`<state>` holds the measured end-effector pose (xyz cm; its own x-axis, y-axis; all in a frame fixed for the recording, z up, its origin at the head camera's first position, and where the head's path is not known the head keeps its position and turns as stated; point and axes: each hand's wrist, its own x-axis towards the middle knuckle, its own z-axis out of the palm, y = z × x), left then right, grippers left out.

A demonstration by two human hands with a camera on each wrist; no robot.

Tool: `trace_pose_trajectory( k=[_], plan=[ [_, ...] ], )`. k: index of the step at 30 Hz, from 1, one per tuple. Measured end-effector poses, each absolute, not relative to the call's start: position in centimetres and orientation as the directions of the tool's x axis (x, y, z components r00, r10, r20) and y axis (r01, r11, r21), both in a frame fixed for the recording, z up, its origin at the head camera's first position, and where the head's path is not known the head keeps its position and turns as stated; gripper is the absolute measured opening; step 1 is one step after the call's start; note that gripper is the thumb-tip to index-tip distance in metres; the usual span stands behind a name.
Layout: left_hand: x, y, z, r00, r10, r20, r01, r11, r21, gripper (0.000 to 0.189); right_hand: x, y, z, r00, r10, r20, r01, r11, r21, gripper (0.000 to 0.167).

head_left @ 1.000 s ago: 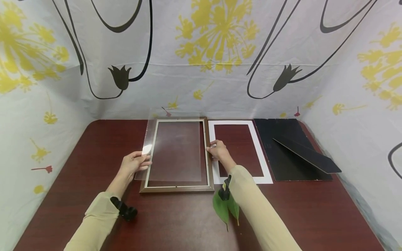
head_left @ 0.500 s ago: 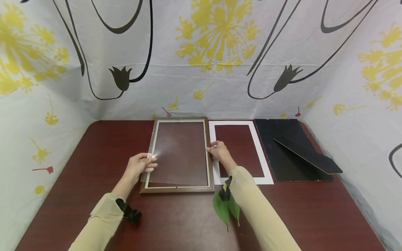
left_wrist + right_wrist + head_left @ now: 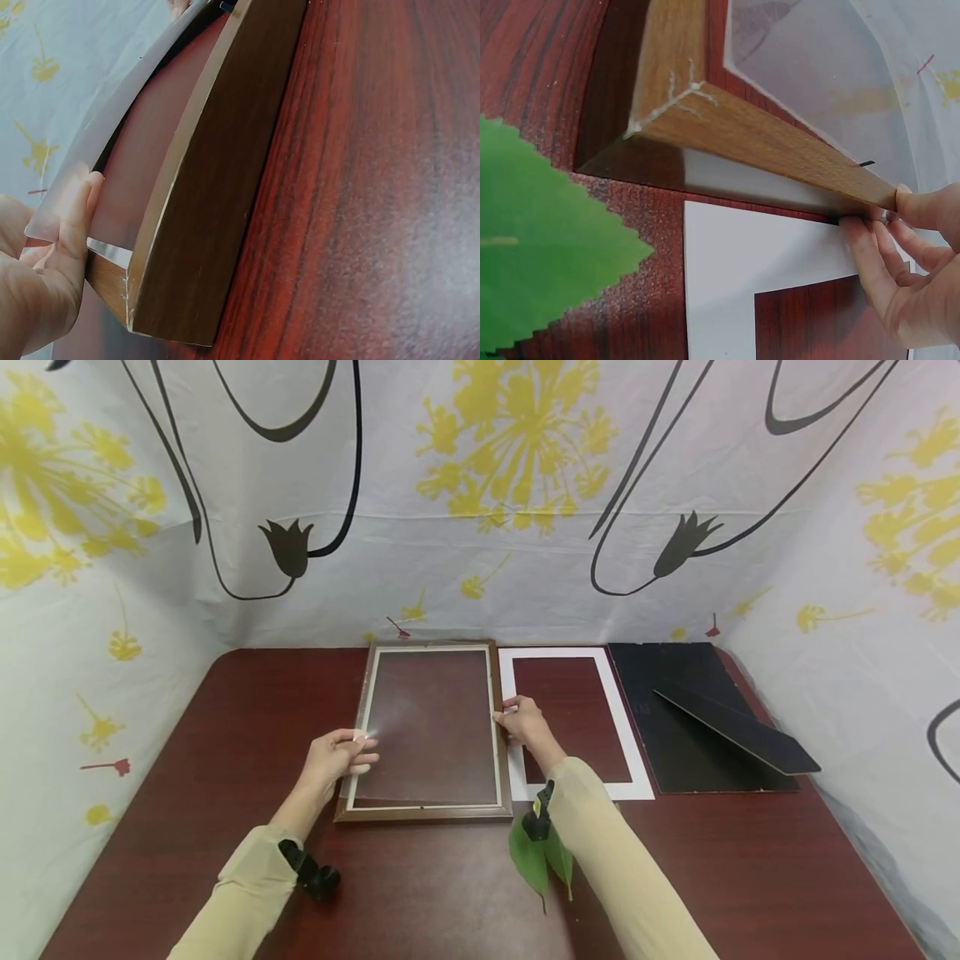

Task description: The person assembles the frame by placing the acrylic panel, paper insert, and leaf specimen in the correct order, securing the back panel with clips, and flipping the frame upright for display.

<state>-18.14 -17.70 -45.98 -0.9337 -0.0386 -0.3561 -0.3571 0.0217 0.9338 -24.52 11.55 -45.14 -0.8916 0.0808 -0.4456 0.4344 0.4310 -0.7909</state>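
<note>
My left hand (image 3: 333, 758) pinches the left edge of a clear sheet (image 3: 431, 727), which lies over the opening of a brown picture frame (image 3: 427, 814). In the left wrist view the sheet (image 3: 124, 105) bows upward, apart from the frame's side (image 3: 202, 195), with fingers beneath its edge. On the other side my right hand (image 3: 528, 724) grips the frame's right side. The right wrist view has its thumb on the frame's top face (image 3: 765, 135) and fingers against the outer side. The sheet's near edge sits slightly inside the frame's near side.
A white mat (image 3: 628, 727) lies right of the frame. Beyond it is a black backing board (image 3: 675, 672) with a raised stand flap (image 3: 735, 729). Green leaves (image 3: 528, 856) lie near my right wrist. A patterned cloth (image 3: 480, 585) hangs behind the dark red table (image 3: 420, 893).
The clear sheet has moved right with my left hand, from overhanging the frame's left side to over its opening. My right hand stays on the frame.
</note>
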Motion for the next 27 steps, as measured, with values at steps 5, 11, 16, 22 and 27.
trace_pose_trajectory(
  k=[5, 11, 16, 22, 27],
  plan=[
    [-18.0, -17.7, -45.9, -0.934, -0.033, -0.355, -0.355, 0.009, 0.935, 0.035, -24.6, 11.5, -45.1, -0.896, 0.083, -0.437, 0.427, 0.432, -0.794, 0.036],
    [-17.8, -17.9, -45.9, -0.931, -0.023, -0.364, -0.364, 0.033, 0.931, 0.037, -24.3, 11.3, -44.9, -0.899, 0.080, -0.432, 0.419, 0.449, -0.789, 0.035],
    [-17.7, -17.9, -46.2, -0.930, -0.027, -0.367, -0.368, 0.033, 0.929, 0.036, -24.3, 11.2, -45.0, -0.892, 0.086, -0.444, 0.434, 0.439, -0.787, 0.035],
    [-17.7, -17.4, -46.3, -0.934, -0.040, -0.356, -0.358, 0.060, 0.932, 0.035, -25.0, 11.3, -45.9, -0.881, 0.113, -0.459, 0.459, 0.429, -0.778, 0.034],
    [-17.7, -17.1, -46.2, -0.936, -0.057, -0.348, -0.353, 0.104, 0.930, 0.034, -25.3, 11.4, -46.2, -0.888, 0.109, -0.447, 0.446, 0.436, -0.782, 0.034]
  ],
)
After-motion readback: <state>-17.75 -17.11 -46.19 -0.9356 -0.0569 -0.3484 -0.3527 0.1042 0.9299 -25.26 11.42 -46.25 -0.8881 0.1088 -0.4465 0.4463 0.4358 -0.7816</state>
